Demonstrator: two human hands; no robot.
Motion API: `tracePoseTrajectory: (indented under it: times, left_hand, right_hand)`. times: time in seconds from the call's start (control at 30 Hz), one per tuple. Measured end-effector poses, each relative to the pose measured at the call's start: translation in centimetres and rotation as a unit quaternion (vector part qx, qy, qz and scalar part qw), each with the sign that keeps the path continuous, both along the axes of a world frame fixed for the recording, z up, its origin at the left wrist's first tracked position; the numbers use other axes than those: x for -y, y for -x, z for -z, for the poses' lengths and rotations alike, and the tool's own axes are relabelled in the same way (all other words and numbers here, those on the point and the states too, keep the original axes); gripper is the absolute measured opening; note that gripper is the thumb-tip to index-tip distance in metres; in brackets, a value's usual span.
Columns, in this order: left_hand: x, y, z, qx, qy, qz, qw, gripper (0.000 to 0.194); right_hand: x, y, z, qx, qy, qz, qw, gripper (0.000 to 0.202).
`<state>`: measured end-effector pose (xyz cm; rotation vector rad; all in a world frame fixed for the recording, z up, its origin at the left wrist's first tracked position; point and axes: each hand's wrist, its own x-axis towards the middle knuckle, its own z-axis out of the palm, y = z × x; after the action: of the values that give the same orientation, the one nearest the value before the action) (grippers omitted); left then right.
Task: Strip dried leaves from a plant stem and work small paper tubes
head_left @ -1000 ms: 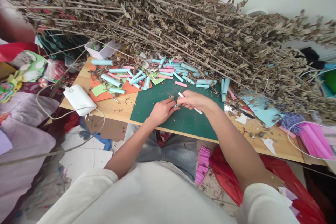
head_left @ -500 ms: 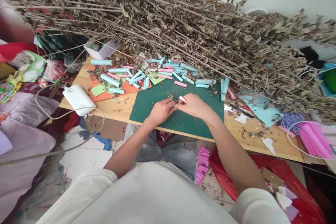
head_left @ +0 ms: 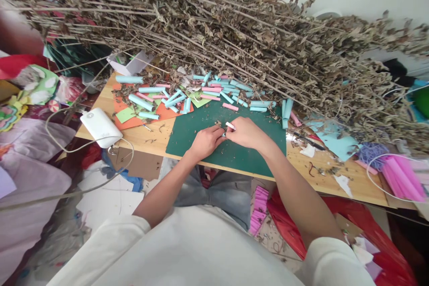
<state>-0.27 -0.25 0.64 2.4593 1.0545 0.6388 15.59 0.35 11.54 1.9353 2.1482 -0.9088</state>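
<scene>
My left hand [head_left: 205, 142] rests low over the dark green cutting mat [head_left: 187, 125], its fingers closed and pressed together. At its fingertips shows a small light-blue paper piece [head_left: 224, 134], mostly hidden by the fingers. Close by on the right, my right hand [head_left: 246, 132] is closed around a short white stick [head_left: 230, 125], which pokes out above the fingers at a tilt. The two hands' fingertips nearly meet. Crumbs of dry leaf [head_left: 217, 124] lie just beyond them. A pink paper roll [head_left: 230, 107] is on the mat farther off.
Blue paper rolls [head_left: 140, 103] and pink ones are scattered along the back, some on orange paper [head_left: 127, 94]. Dried leafy stalks [head_left: 201, 31] pile up behind. A white power bank [head_left: 101, 127] with a cable sits left; a black pen-like tool [head_left: 308, 140] and purple string [head_left: 372, 155] lie right.
My right hand has shifted slightly, and the white stick in it has moved a little to the left and lies flatter. My left hand stays in place.
</scene>
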Motion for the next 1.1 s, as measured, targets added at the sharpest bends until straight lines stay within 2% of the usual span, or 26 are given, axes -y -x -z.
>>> tracePoseTrajectory:
  times: [0.13,0.2,0.37,0.47,0.53,0.67,0.8,0.93,1.1]
  left_hand:
    - [0.0,0.0,0.0,0.013,0.003,-0.002,1.0,0.038]
    - [0.0,-0.1,0.0,0.018,0.004,-0.011,1.0,0.038]
    - [0.0,-0.2,-0.1,0.019,0.01,-0.022,1.0,0.039]
    - [0.0,-0.1,0.0,0.027,0.007,-0.016,0.999,0.038]
    - [0.0,-0.1,0.1,0.029,0.006,-0.012,0.999,0.036]
    - [0.0,0.0,0.2,0.022,0.009,-0.011,1.0,0.035]
    - [-0.1,0.0,0.4,0.022,0.003,-0.01,1.0,0.034]
    - [-0.1,-0.1,0.5,0.019,0.003,-0.016,1.0,0.034]
    - [0.0,-0.2,0.5,0.028,0.001,-0.018,0.999,0.032]
  right_hand:
    - [-0.1,-0.2,0.0,0.03,-0.045,-0.021,0.998,0.016]
    - [-0.1,-0.8,0.3,-0.01,-0.076,-0.021,0.997,0.02]
    - [0.5,-2.2,1.2,-0.138,-0.147,0.053,0.978,0.02]
    - [0.9,-1.9,1.3,-0.149,-0.174,0.025,0.973,0.019]
    - [1.1,-1.4,1.1,-0.116,-0.182,-0.012,0.976,0.019]
    - [1.1,-0.4,0.2,0.022,-0.155,-0.073,0.985,0.022]
    - [1.0,0.5,-1.2,0.125,-0.142,-0.135,0.973,0.024]
    - [0.6,1.1,-2.1,0.177,-0.129,-0.193,0.956,0.022]
    - [0.0,1.4,-1.8,0.194,-0.118,-0.236,0.945,0.021]
